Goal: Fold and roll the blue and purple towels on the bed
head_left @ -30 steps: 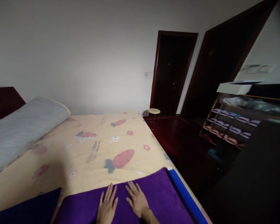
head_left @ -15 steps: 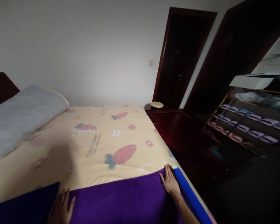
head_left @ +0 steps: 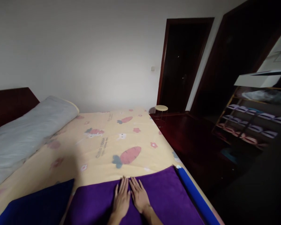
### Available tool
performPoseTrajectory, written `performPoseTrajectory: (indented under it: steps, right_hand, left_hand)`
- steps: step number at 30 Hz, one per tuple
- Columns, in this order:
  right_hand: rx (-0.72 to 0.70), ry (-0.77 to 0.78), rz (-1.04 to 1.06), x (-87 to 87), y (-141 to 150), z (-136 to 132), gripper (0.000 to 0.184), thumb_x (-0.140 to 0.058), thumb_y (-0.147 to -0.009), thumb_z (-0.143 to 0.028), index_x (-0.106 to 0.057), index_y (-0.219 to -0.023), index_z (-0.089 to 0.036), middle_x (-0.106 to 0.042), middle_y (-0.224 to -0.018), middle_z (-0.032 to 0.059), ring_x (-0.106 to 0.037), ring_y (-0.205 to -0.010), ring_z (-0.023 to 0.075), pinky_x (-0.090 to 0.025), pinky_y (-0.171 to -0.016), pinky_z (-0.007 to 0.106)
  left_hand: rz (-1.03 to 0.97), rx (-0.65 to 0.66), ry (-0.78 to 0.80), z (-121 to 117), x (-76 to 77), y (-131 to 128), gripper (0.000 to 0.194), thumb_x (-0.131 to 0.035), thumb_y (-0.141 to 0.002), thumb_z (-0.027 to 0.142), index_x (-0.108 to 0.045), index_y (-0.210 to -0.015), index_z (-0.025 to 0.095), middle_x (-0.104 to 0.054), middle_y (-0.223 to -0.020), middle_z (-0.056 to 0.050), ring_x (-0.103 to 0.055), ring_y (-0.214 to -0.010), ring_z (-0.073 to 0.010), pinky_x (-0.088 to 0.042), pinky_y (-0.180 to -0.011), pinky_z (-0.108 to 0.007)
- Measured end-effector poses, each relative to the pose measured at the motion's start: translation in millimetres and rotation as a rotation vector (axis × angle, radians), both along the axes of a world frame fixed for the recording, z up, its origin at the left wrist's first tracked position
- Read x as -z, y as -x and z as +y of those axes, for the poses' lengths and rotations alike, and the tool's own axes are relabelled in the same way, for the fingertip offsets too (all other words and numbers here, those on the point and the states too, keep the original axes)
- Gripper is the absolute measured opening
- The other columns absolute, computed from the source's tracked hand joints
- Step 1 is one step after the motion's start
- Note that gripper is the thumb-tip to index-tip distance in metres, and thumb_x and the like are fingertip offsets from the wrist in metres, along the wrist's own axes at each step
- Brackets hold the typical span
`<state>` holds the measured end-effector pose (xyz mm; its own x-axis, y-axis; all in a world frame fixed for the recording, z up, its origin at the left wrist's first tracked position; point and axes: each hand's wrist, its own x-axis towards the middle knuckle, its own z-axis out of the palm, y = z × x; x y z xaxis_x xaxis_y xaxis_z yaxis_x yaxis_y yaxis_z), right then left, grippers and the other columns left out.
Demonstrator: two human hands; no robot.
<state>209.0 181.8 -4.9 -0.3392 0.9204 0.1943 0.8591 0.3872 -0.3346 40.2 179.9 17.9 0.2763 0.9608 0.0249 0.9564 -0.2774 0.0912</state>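
A purple cloth point(head_left: 93, 200) lies spread at the near end of the bed. Flat on it, close to its far edge, rests my left hand point(head_left: 122, 197) with fingers stretched out. My right hand point(head_left: 139, 194) lies open right beside it, also palm down, fingertips near the same edge. To the left of the purple cloth is a dark blue cloth point(head_left: 39, 203). Along its right side, by the bed's edge, runs a rolled or folded bright blue cloth point(head_left: 196, 195) with a small white tag at its far end.
The bed has a yellow sheet point(head_left: 140, 137) printed with carrots and flowers. A folded grey quilt point(head_left: 35, 131) lies at the left, near a dark headboard point(head_left: 11, 103). Beyond the bed stand a round stool point(head_left: 161, 108) and a dark door point(head_left: 184, 62). Right is a slipper rack point(head_left: 255, 103).
Half a second ago my hands were apart at the purple cloth's left and right ends. Both have come back together at its middle. The view has shifted slightly.
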Motion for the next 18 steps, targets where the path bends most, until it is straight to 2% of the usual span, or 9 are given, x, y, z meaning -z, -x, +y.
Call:
performPoseTrajectory:
  steps: [1,3,5,8,10,11,13,16,18]
  right_hand:
    - [0.011,0.04,-0.004,-1.7,1,-1,0.054,-0.03,-0.099,-0.037,-0.026,-0.151,-0.022,-0.022,-0.157,0.0038,-0.022,-0.145,0.0206,-0.021,-0.118,0.043]
    - [0.125,0.098,-0.026,-2.0,-24,-2,0.055,-0.03,-0.099,-0.044,-0.031,-0.149,-0.021,-0.023,-0.156,0.0054,-0.022,-0.144,0.0226,-0.02,-0.118,0.046]
    - [0.298,0.11,-0.058,2.1,-76,-5,0.059,-0.028,-0.098,-0.05,-0.033,-0.149,-0.02,-0.026,-0.156,0.007,-0.023,-0.144,0.0237,-0.019,-0.118,0.047]
    - [0.467,0.043,-0.106,11.1,-154,-13,0.067,-0.027,-0.096,-0.058,-0.036,-0.147,-0.015,-0.032,-0.153,0.0105,-0.025,-0.143,0.0256,-0.02,-0.117,0.048]
    - [0.5,-0.022,-0.115,14.1,-174,-17,0.073,-0.025,-0.095,-0.063,-0.039,-0.145,-0.012,-0.034,-0.152,0.0132,-0.027,-0.142,0.0278,-0.022,-0.117,0.05]
    - [0.496,-0.053,-0.109,14.0,-170,-19,0.075,-0.025,-0.094,-0.064,-0.04,-0.145,-0.011,-0.034,-0.152,0.0144,-0.028,-0.142,0.0287,-0.022,-0.117,0.051]
    - [0.44,-0.094,-0.077,10.9,-136,-24,0.075,-0.026,-0.095,-0.064,-0.039,-0.145,-0.01,-0.034,-0.152,0.0148,-0.029,-0.142,0.0291,-0.022,-0.117,0.05]
    - [0.236,-0.091,-0.001,3.3,-53,-34,0.061,-0.025,-0.099,-0.053,-0.031,-0.149,-0.018,-0.031,-0.154,0.0083,-0.029,-0.142,0.0249,-0.025,-0.117,0.046]
    - [0.093,-0.067,0.041,0.5,-12,-43,0.055,-0.026,-0.101,-0.048,-0.025,-0.151,-0.025,-0.027,-0.155,0.0037,-0.027,-0.142,0.0233,-0.025,-0.117,0.045]
  left_hand:
    - [-0.013,0.023,0.059,-2,2.1,-11,0.055,-0.021,-0.095,0.033,-0.021,-0.149,0.026,-0.023,-0.158,0.001,-0.022,-0.146,-0.0161,-0.021,-0.119,-0.044]
    - [-0.021,-0.028,0.09,-4,5.9,-3,0.054,-0.02,-0.095,0.038,-0.02,-0.149,0.028,-0.02,-0.159,0.001,-0.022,-0.146,-0.0173,-0.02,-0.12,-0.047]
    - [0.005,-0.193,0.048,-5,9.8,38,0.055,-0.019,-0.096,0.04,-0.02,-0.149,0.027,-0.018,-0.16,-0.001,-0.02,-0.147,-0.019,-0.017,-0.12,-0.05]
    - [0.084,-0.434,-0.015,-9,15.0,121,0.057,-0.021,-0.094,0.039,-0.022,-0.149,0.025,-0.024,-0.159,-0.003,-0.021,-0.147,-0.0202,-0.017,-0.119,-0.052]
    - [0.116,-0.482,-0.086,-14,14.8,154,0.057,-0.021,-0.094,0.039,-0.025,-0.149,0.023,-0.026,-0.158,-0.004,-0.022,-0.146,-0.0218,-0.017,-0.119,-0.054]
    - [0.121,-0.464,-0.126,-17,13.3,158,0.057,-0.021,-0.094,0.039,-0.025,-0.149,0.022,-0.026,-0.158,-0.005,-0.021,-0.147,-0.0222,-0.016,-0.119,-0.053]
    - [0.105,-0.358,-0.182,-25,9.1,138,0.057,-0.023,-0.094,0.037,-0.025,-0.149,0.021,-0.026,-0.158,-0.005,-0.019,-0.147,-0.0221,-0.014,-0.12,-0.051]
    - [0.021,-0.159,-0.133,-36,7.6,68,0.055,-0.024,-0.094,0.033,-0.021,-0.148,0.025,-0.026,-0.157,-0.001,-0.022,-0.147,-0.0204,-0.017,-0.12,-0.048]
    - [-0.041,-0.081,-0.036,-43,11.8,30,0.055,-0.025,-0.093,0.031,-0.02,-0.148,0.026,-0.026,-0.157,0.0,-0.026,-0.145,-0.0195,-0.023,-0.119,-0.046]
